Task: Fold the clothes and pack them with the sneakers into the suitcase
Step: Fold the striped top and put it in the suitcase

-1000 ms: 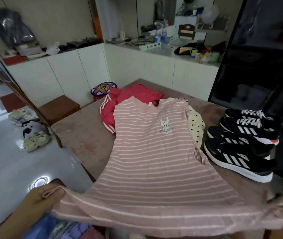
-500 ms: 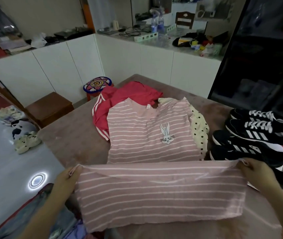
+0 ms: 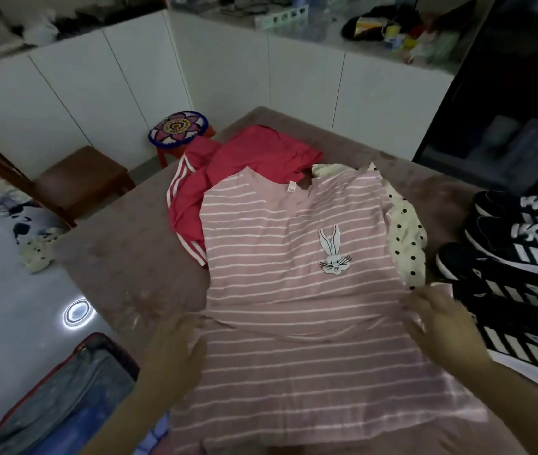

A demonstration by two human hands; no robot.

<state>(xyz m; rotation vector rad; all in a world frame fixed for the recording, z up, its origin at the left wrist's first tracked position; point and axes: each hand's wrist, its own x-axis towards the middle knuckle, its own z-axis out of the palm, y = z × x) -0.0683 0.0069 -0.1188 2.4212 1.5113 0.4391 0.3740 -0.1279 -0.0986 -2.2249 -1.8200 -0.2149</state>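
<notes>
A pink striped dress [image 3: 280, 257] with a rabbit patch lies flat on the brown table [image 3: 123, 257], its lower half folded up over the middle. My left hand [image 3: 176, 349] holds the left corner of the folded hem, though it is blurred. My right hand [image 3: 441, 323] pinches the right corner. Under the dress lie a red garment with white stripes [image 3: 244, 165] and a cream polka-dot garment [image 3: 405, 238]. Several black sneakers [image 3: 523, 290] stand at the table's right edge. An open suitcase [image 3: 64, 389] sits on the floor at the lower left.
A brown wooden chair [image 3: 80, 178] and a stool with a flower-patterned cover [image 3: 179, 126] stand left of the table. White cabinets [image 3: 97, 87] with a cluttered counter run along the back. Slippers [image 3: 34, 254] lie on the shiny floor.
Both hands carried the dress's hem from the near edge up over its middle, folding the lower half upward. The camera tilted down and closer.
</notes>
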